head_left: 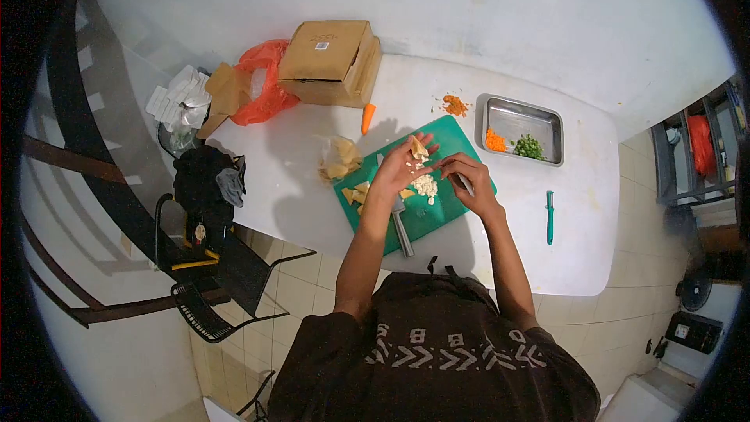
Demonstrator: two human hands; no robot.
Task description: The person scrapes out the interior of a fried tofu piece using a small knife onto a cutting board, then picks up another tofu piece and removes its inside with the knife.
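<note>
At nine o'clock from your green board (428,224), a dark bundle (201,180) sits over a black chair (246,270). A red bag (268,92) lies at ten, against a brown box (332,51) at eleven, both on the white table (519,246). Just off the board's nine-to-ten edge, a clear bag (341,158) holds yellow chunks; several loose pieces (358,192) lie on the board at nine. A carrot (368,119) rests at eleven, near the box.

A knife (403,236) lies flat, its handle toward six, its blade partly hidden by your left hand (401,166). That hand is palm up, fingers spread apart, bearing a yellow piece (419,148) and a few pale crumbs above the board. White bits (426,187) are heaped mid-board, just below your fingers.

Orange peelings (455,105) are scattered on the table at one o'clock. Your right hand (464,177) bends in near the left fingertips, its fingers curled close together; whether they grip anything, one cannot tell.

At two, a steel tray (541,117) holds diced carrot (495,140) at its eight and chopped greens (529,147) at its six. A green peeler (550,219) lies between three and four, well apart from your hands.
</note>
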